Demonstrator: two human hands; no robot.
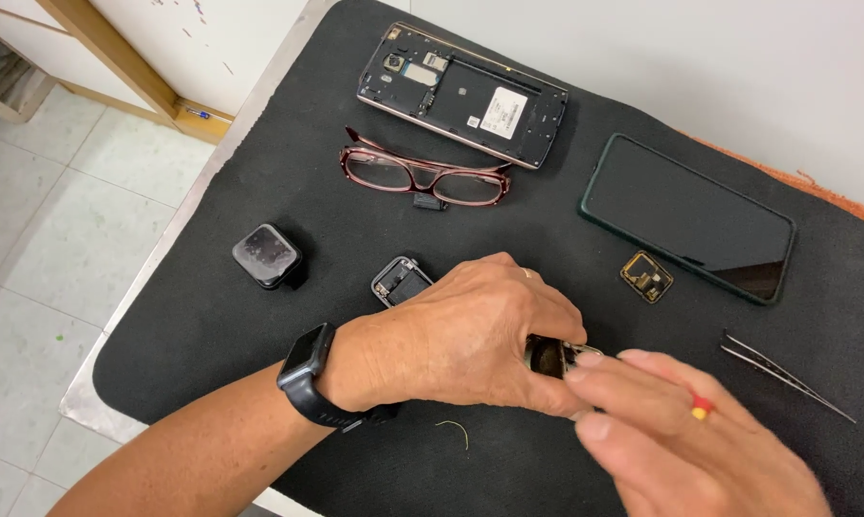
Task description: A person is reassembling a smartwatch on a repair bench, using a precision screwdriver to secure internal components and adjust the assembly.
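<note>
My left hand (470,340) reaches across the black mat (221,316) and pinches a small dark watch body (549,355) between its fingertips; a black smartwatch is on that wrist. My right hand (685,436) comes in from the lower right, its fingertips touching the same small part, with a red and yellow tool tip (701,407) showing between the fingers. An opened watch case (399,280) lies just behind my left hand, partly hidden by it.
On the mat lie a phone with its back removed (462,94), red-framed glasses (422,175), a dark phone face up (686,218), a small square watch screen (267,256), a small gold component (646,277), tweezers (784,376) and a thin wire (455,430). The table edge runs along the left.
</note>
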